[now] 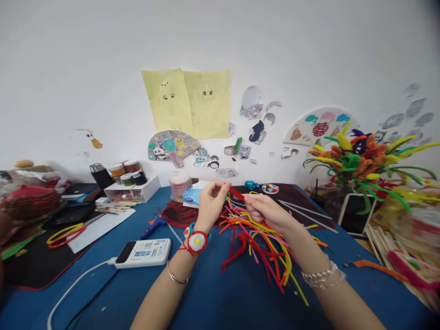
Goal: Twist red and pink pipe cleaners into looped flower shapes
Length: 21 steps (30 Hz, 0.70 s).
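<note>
Forearms (161,300) stretch across a blue table (220,309), over a heap of pipe cleaners (259,252). Just left of the heap lies a power bank (142,253). Left hand (210,205) and right hand (264,211), close together, pinch a red pipe cleaner (237,193) between their fingertips, above the heap.

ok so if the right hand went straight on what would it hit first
The right hand would likely meet the red pipe cleaner, then the left hand, though depth is unclear.
</note>
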Each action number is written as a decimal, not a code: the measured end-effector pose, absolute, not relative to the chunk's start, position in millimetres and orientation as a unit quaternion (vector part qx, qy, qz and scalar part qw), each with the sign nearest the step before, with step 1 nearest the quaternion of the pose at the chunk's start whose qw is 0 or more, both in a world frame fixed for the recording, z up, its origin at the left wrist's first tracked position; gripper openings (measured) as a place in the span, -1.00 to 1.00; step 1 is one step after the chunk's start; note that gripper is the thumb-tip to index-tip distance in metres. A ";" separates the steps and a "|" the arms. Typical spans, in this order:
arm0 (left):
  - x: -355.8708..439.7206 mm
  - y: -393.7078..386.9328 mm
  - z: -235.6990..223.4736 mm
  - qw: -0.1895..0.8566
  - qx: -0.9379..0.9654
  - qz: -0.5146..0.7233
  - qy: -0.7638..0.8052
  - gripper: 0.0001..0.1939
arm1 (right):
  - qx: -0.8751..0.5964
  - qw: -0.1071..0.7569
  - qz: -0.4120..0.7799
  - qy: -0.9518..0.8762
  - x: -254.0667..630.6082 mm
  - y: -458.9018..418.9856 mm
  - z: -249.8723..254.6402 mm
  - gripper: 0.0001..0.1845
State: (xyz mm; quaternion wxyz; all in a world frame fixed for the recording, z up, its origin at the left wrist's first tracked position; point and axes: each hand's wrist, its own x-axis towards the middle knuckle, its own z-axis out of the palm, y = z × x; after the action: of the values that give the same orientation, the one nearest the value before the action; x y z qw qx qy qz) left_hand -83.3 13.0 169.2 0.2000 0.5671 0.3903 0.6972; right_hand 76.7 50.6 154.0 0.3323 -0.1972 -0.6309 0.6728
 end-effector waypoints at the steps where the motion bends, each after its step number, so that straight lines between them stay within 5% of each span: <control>1: -80.9 13.9 168.3 0.231 0.552 0.709 0.372 -0.80 | -0.201 0.317 0.670 -0.640 79.6 50.6 154.9 -0.74; 9: -100.5 31.1 156.7 0.287 0.513 0.715 0.379 -0.77 | -0.269 0.155 0.508 -0.803 100.6 59.4 153.6 -0.59; 14: -145.8 64.4 120.3 0.233 0.611 0.423 0.627 -0.79 | -0.367 0.007 0.328 -0.870 98.9 77.8 120.0 -0.67; 18: -171.2 75.9 89.5 0.180 0.606 0.358 0.687 -0.88 | -0.421 -0.130 0.253 -0.861 85.2 78.0 98.1 -0.68; 21: -179.7 75.4 77.1 0.133 0.600 0.340 0.711 -0.86 | -0.414 -0.147 0.238 -0.866 85.0 79.6 94.5 -0.69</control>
State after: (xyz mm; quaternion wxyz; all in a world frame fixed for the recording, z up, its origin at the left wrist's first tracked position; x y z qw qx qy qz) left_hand -179.7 75.4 77.1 0.1329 0.6002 0.7115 0.3405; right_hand 85.0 79.6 94.5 -0.1465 -0.4139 -0.8665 0.2376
